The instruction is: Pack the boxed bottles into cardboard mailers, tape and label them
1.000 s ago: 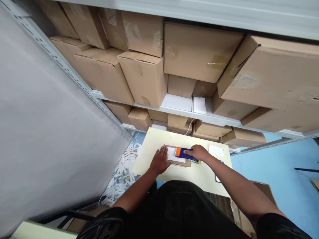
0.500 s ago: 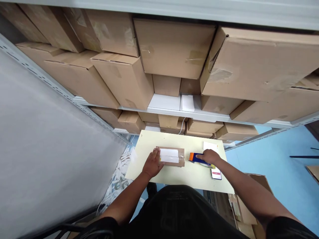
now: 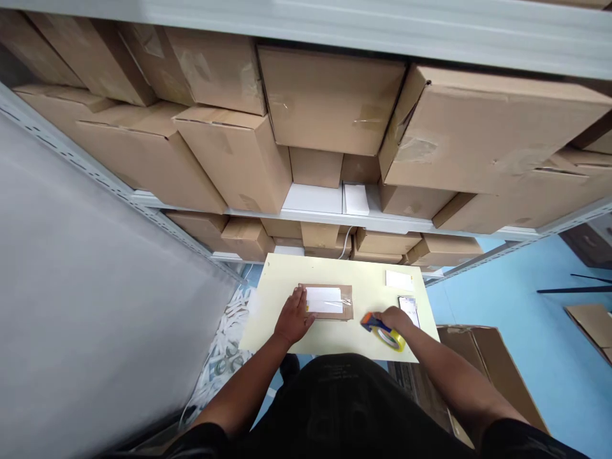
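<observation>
A small cardboard box [image 3: 329, 315] lies flat on the pale table [image 3: 268, 306], with a white label [image 3: 324, 299] and clear tape on top. My left hand [image 3: 294, 315] rests on the box's left end, fingers stretched out. To the right of the box, apart from it, my right hand [image 3: 393, 317] grips a tape dispenser [image 3: 375, 323]. This dispenser is blue with an orange front and carries a roll of yellow tape, tilted on its side.
A phone [image 3: 408, 308] and a white paper stack [image 3: 399, 280] lie at the table's right side. Shelves packed with cardboard boxes [image 3: 335, 102] rise behind it. Paper strips [image 3: 234, 325] litter the floor at left, and an open carton [image 3: 497, 363] stands at right.
My right hand has turned the tape dispenser, so its yellow roll now shows and its tail points nearer my body. More of the phone is uncovered. My left hand stays on the box.
</observation>
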Action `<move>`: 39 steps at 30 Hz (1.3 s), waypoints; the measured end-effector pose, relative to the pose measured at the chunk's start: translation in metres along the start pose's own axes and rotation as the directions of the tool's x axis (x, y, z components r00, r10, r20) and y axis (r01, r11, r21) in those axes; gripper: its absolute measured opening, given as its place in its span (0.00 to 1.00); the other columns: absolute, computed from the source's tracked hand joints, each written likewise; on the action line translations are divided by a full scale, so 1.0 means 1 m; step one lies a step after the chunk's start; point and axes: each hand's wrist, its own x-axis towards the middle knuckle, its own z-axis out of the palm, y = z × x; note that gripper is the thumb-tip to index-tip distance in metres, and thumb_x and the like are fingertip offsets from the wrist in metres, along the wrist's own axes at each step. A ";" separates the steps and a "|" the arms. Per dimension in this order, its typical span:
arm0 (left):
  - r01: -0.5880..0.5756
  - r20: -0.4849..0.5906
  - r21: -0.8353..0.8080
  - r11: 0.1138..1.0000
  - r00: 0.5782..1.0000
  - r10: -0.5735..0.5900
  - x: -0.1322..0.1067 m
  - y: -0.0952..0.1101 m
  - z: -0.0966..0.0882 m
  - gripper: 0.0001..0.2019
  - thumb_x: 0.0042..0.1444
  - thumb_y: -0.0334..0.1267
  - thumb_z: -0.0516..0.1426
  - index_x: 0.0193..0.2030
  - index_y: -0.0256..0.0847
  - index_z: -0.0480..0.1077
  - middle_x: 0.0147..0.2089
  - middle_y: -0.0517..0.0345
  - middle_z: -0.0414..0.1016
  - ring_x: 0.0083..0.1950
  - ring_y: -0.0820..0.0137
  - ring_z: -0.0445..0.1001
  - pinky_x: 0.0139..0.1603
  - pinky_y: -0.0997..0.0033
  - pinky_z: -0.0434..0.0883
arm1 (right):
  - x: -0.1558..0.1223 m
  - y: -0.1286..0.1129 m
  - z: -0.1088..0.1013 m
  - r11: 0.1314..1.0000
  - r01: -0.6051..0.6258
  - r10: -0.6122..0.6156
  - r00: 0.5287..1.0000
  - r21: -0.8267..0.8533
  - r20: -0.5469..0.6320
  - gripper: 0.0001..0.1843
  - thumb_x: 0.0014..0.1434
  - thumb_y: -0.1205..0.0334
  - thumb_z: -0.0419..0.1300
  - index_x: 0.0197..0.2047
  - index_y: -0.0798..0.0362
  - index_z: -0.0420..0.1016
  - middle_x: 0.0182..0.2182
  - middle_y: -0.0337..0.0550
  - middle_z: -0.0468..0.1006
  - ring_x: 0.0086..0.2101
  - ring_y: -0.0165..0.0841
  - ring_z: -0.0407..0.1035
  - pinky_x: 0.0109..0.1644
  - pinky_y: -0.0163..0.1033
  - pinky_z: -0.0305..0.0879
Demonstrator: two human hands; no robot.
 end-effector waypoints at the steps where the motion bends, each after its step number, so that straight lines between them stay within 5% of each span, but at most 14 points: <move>1: -0.002 -0.010 -0.005 1.000 1.000 0.002 0.000 -0.001 0.001 0.44 0.68 0.56 0.51 0.80 0.32 0.39 0.80 0.35 0.44 0.79 0.47 0.50 0.74 0.47 0.57 | -0.004 0.011 0.006 1.000 -0.005 0.005 1.000 -0.012 -0.002 0.26 0.55 0.39 0.67 0.23 0.55 0.76 0.24 0.50 0.80 0.29 0.41 0.77 0.33 0.38 0.65; 6: 0.010 -0.003 -0.073 0.997 1.000 -0.010 -0.001 -0.003 0.002 0.43 0.68 0.53 0.53 0.81 0.36 0.38 0.81 0.36 0.42 0.79 0.46 0.49 0.74 0.45 0.59 | -0.015 0.044 0.030 0.985 0.007 0.010 0.995 0.172 -0.096 0.32 0.69 0.40 0.45 0.33 0.55 0.79 0.34 0.55 0.84 0.35 0.41 0.78 0.35 0.40 0.66; 10: 0.043 0.035 -0.180 0.983 0.999 -0.037 0.000 0.002 -0.006 0.44 0.68 0.52 0.54 0.80 0.36 0.35 0.82 0.36 0.35 0.80 0.47 0.44 0.74 0.44 0.58 | -0.013 0.031 0.043 0.984 0.131 -0.158 0.954 -0.123 -0.253 0.25 0.69 0.48 0.47 0.44 0.56 0.79 0.38 0.56 0.83 0.39 0.44 0.78 0.39 0.42 0.65; 14: 0.181 0.125 -0.335 0.925 0.981 -0.147 -0.002 0.005 -0.015 0.52 0.64 0.53 0.59 0.80 0.36 0.29 0.82 0.34 0.32 0.81 0.46 0.41 0.75 0.45 0.58 | -0.002 0.015 0.059 0.897 0.191 -0.303 0.922 -0.399 -0.239 0.22 0.70 0.51 0.49 0.48 0.57 0.79 0.42 0.59 0.83 0.46 0.47 0.76 0.48 0.46 0.65; 19: 0.464 0.330 -0.519 0.718 0.884 -0.333 -0.018 -0.004 -0.019 0.58 0.56 0.52 0.66 0.80 0.38 0.33 0.80 0.34 0.45 0.78 0.48 0.54 0.75 0.48 0.58 | -0.002 0.026 0.075 0.875 0.242 -0.379 0.882 -0.419 -0.281 0.20 0.66 0.55 0.55 0.54 0.53 0.78 0.51 0.60 0.80 0.54 0.52 0.71 0.58 0.54 0.63; 24: 0.591 0.483 -0.654 0.472 0.806 -0.341 -0.032 -0.020 -0.012 0.57 0.51 0.52 0.68 0.80 0.41 0.41 0.77 0.36 0.55 0.77 0.49 0.56 0.70 0.48 0.64 | -0.014 0.025 0.098 0.831 0.534 -0.555 0.778 -0.155 -0.296 0.31 0.61 0.57 0.58 0.67 0.53 0.68 0.61 0.57 0.74 0.64 0.52 0.64 0.68 0.55 0.59; 28: 0.596 0.527 -0.682 0.425 0.803 -0.280 -0.024 -0.019 -0.011 0.49 0.55 0.54 0.64 0.78 0.41 0.49 0.74 0.41 0.63 0.74 0.51 0.63 0.67 0.51 0.68 | -0.017 -0.007 0.118 0.827 0.546 -0.521 0.835 0.138 -0.178 0.37 0.58 0.57 0.61 0.70 0.51 0.64 0.65 0.52 0.71 0.64 0.48 0.66 0.67 0.52 0.63; 31: 0.575 0.502 -0.676 0.462 0.817 -0.282 -0.015 -0.011 -0.016 0.42 0.57 0.54 0.61 0.75 0.40 0.56 0.70 0.43 0.69 0.68 0.53 0.70 0.63 0.55 0.71 | -0.022 -0.032 0.118 0.837 0.480 -0.467 0.877 0.263 -0.114 0.29 0.62 0.56 0.59 0.65 0.49 0.67 0.58 0.48 0.78 0.56 0.45 0.73 0.59 0.48 0.68; 34: 0.574 0.441 -0.620 0.535 0.819 -0.368 -0.003 -0.006 -0.022 0.33 0.61 0.57 0.57 0.67 0.38 0.67 0.60 0.42 0.77 0.58 0.54 0.77 0.57 0.57 0.73 | -0.029 -0.052 0.104 0.872 0.437 -0.405 0.897 0.220 -0.177 0.19 0.66 0.50 0.56 0.53 0.52 0.73 0.49 0.51 0.80 0.49 0.44 0.76 0.51 0.44 0.69; 39: 0.600 0.428 -0.510 0.616 0.799 -0.423 0.035 -0.006 -0.022 0.27 0.64 0.55 0.53 0.57 0.36 0.75 0.51 0.42 0.81 0.52 0.54 0.79 0.52 0.58 0.73 | -0.024 -0.090 0.074 0.946 0.291 -0.249 0.934 0.140 -0.257 0.25 0.69 0.41 0.52 0.47 0.56 0.74 0.46 0.60 0.79 0.48 0.47 0.74 0.49 0.44 0.65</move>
